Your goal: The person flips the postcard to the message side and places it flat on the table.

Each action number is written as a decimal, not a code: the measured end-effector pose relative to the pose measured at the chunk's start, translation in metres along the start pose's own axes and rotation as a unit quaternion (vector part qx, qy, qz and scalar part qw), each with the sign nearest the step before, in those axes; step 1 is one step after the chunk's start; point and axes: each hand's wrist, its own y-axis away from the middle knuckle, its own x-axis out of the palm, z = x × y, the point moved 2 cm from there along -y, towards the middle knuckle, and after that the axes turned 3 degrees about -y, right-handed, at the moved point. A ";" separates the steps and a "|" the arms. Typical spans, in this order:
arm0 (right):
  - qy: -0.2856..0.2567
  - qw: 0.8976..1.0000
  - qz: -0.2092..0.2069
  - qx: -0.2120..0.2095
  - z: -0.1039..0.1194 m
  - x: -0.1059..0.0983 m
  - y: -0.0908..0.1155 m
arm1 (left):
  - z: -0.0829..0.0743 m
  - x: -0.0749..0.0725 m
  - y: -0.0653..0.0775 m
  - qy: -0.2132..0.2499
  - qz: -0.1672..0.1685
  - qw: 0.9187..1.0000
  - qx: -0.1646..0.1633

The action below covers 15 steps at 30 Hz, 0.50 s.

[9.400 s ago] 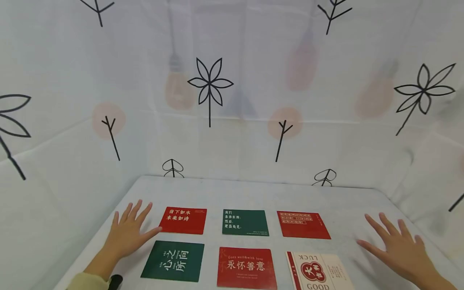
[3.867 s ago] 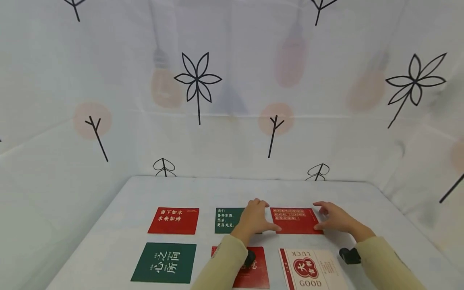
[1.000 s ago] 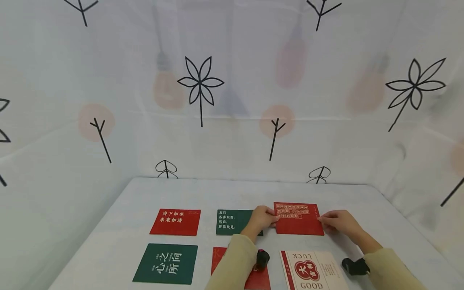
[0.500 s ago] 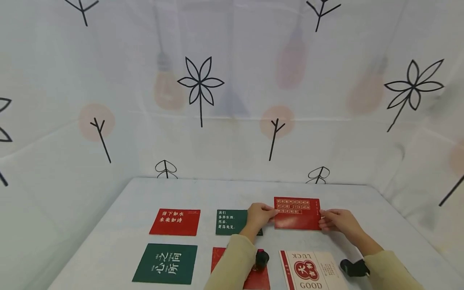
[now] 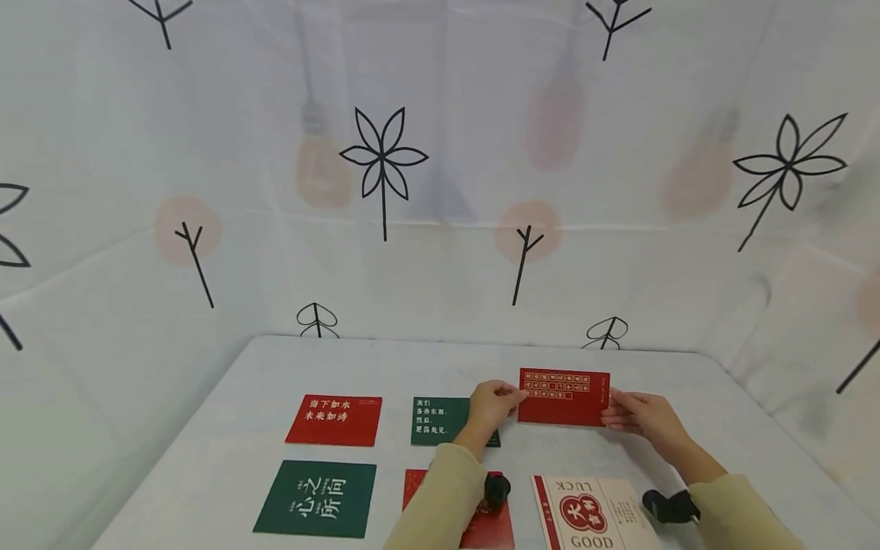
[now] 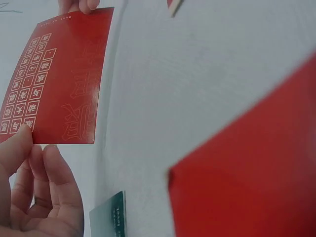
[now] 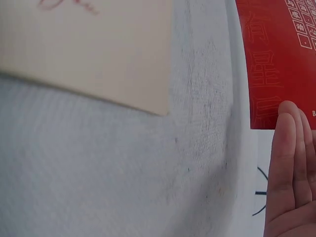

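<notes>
In the head view a red postcard (image 5: 564,411) with rows of gold boxed characters is held up over the back right of the table, its printed face tilted to the person. My left hand (image 5: 490,409) pinches its left edge between thumb and fingers. The right hand (image 5: 651,426) grips the opposite edge, with some fingers behind the card. Up close, the left wrist view has the left thumb on the printed corner of the card (image 6: 74,74). Behind the left hand, a green card (image 5: 440,420) is partly covered.
On the white table (image 5: 385,367) lie a red card (image 5: 334,422) back left, a green card (image 5: 316,500) front left, a red card (image 5: 491,527) under the left sleeve and a cream "GOOD LUCK" card (image 5: 622,508) front right. A patterned cloth (image 5: 440,290) hangs behind.
Both hands were spread at the sides, then came to the flat red postcard, took its two edges and raised it. Over the last second it has risen and tilted further upright.
</notes>
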 end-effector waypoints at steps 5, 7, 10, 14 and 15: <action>-0.007 1.000 0.003 -0.002 0.002 0.000 0.002 | -0.002 0.000 0.002 0.030 0.005 0.999 -0.009; -0.012 1.000 0.003 -0.002 0.003 0.000 0.003 | -0.003 0.000 0.002 0.041 0.006 0.999 -0.014; -0.023 1.000 0.002 -0.004 0.005 0.000 0.004 | -0.004 -0.001 0.003 0.044 0.002 0.999 -0.013; -0.040 0.999 0.004 -0.007 0.007 -0.001 0.003 | -0.005 -0.002 0.004 0.046 0.000 0.999 -0.010; -0.042 0.999 0.004 -0.007 0.007 -0.002 0.004 | -0.005 -0.002 0.004 0.046 0.000 0.999 -0.009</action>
